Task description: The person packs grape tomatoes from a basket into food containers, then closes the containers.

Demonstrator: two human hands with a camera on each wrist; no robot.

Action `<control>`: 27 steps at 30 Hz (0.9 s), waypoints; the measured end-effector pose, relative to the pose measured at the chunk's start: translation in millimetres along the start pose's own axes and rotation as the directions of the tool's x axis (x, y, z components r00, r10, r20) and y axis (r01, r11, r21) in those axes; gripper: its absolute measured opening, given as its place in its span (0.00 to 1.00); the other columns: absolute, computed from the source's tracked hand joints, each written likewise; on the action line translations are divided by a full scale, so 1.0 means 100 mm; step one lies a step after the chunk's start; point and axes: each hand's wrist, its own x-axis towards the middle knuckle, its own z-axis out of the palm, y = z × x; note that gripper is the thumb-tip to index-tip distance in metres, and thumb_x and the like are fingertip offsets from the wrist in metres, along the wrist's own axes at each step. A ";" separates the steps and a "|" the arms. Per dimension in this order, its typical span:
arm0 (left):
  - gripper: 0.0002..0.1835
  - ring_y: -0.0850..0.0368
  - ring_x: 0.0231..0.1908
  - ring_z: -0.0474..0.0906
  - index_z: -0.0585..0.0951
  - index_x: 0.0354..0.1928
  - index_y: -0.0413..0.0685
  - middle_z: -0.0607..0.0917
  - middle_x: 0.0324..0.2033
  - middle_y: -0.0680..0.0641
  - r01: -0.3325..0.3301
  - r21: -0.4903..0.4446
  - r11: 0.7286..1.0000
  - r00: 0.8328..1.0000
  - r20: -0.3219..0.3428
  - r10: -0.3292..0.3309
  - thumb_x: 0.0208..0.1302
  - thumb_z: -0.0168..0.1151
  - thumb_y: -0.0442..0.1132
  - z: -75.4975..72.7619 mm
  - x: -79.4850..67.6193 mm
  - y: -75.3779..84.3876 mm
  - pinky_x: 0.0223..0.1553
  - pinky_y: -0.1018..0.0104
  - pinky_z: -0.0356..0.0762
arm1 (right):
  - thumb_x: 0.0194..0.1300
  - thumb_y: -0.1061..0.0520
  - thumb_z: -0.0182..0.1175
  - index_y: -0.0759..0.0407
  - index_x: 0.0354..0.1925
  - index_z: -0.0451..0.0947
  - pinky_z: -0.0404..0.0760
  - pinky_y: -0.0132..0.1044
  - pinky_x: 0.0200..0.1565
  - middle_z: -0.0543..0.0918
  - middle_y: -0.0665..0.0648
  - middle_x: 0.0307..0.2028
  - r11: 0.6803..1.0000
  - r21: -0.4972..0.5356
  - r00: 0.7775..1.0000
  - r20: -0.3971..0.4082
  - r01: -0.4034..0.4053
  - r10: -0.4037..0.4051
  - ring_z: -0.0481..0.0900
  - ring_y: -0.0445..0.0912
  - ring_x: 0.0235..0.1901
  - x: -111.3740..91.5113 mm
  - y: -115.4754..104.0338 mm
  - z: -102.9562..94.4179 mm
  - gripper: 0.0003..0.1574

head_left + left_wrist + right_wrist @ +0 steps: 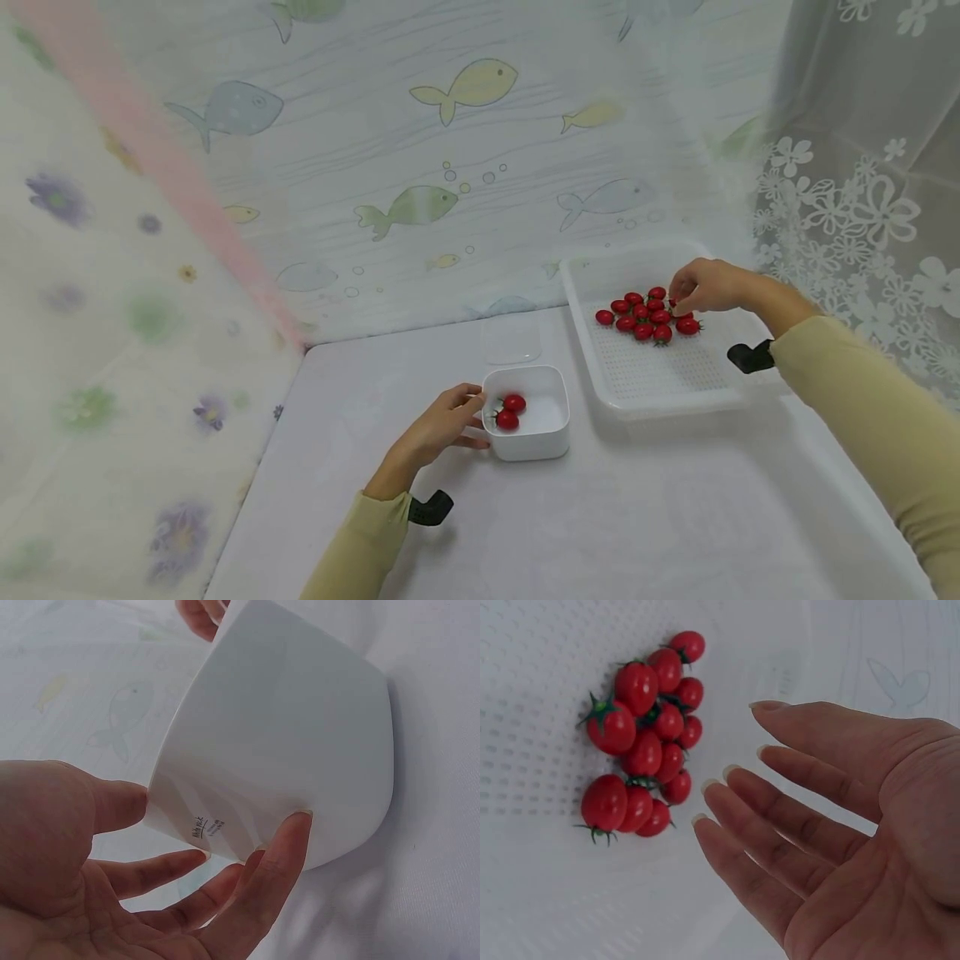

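Observation:
My left hand (438, 425) touches the left side of a small white square box (534, 445). In the left wrist view its fingers (262, 877) lie against the box wall (292, 727), with the thumb at the rim. Inside the box are two red cherry tomatoes (507, 419) with green stems. My right hand (708, 285) hovers over a cluster of cherry tomatoes (642, 331) in a white perforated basket (652, 379). The right wrist view shows its fingers spread apart beside the tomatoes (643, 754), with nothing between them.
Behind the box lies a flat translucent square lid (512, 342). A white cloth (450, 550) covers the table. Fish-patterned fabric (405, 208) hangs at the back, a flowered sheet (150, 333) on the left, and a lace curtain (862, 208) on the right near the basket.

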 end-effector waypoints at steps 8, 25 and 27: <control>0.27 0.47 0.50 0.82 0.66 0.71 0.37 0.73 0.64 0.35 -0.003 -0.007 1.000 1.000 0.004 0.003 0.81 0.51 0.48 -0.01 0.02 -0.04 0.44 0.54 0.89 | 0.66 0.62 0.66 0.76 0.53 0.76 0.86 0.55 0.46 0.81 0.72 0.47 0.998 0.033 0.998 0.016 -0.057 0.057 0.82 0.64 0.45 0.13 0.18 0.08 0.22; 0.28 0.47 0.50 0.82 0.67 0.71 0.38 0.73 0.64 0.36 0.004 0.008 1.000 1.000 -0.010 -0.003 0.80 0.52 0.49 0.00 0.02 -0.03 0.44 0.54 0.89 | 0.62 0.64 0.65 0.78 0.49 0.75 0.81 0.62 0.51 0.79 0.74 0.47 0.991 -0.024 0.992 -0.020 -0.128 0.128 0.78 0.66 0.48 0.22 0.31 0.25 0.21; 0.28 0.47 0.50 0.82 0.66 0.71 0.37 0.73 0.65 0.36 0.004 0.012 1.000 1.000 -0.009 -0.004 0.81 0.52 0.49 0.00 0.02 -0.03 0.44 0.55 0.89 | 0.62 0.64 0.65 0.79 0.51 0.74 0.81 0.62 0.51 0.79 0.75 0.47 0.991 -0.023 0.991 -0.017 -0.134 0.134 0.77 0.67 0.48 0.22 0.31 0.27 0.23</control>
